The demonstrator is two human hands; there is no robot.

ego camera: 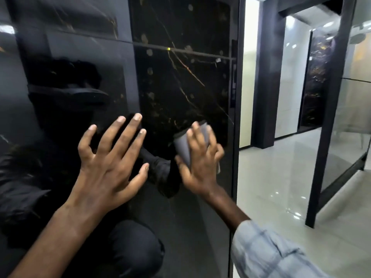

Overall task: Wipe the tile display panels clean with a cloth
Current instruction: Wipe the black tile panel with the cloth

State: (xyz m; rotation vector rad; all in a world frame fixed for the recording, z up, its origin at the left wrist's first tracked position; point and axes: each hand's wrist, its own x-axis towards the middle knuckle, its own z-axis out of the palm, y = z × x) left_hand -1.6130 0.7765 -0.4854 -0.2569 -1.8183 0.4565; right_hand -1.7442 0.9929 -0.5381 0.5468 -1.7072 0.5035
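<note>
left hand [109, 165]: fingers spread wide, flat against black tile panel [180, 77] | right hand [200, 163]: presses grey cloth [183, 144] on panel, blurred

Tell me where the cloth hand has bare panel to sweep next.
Free: the black tile panel above the right hand and cloth, up to the horizontal seam. Crowded: leftward, the spread left hand; rightward, the panel's frame edge.

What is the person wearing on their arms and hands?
The left hand is bare, with no glove, and its forearm shows no sleeve. The right hand is bare too, above a pale blue checked sleeve pushed back from the wrist.
</note>
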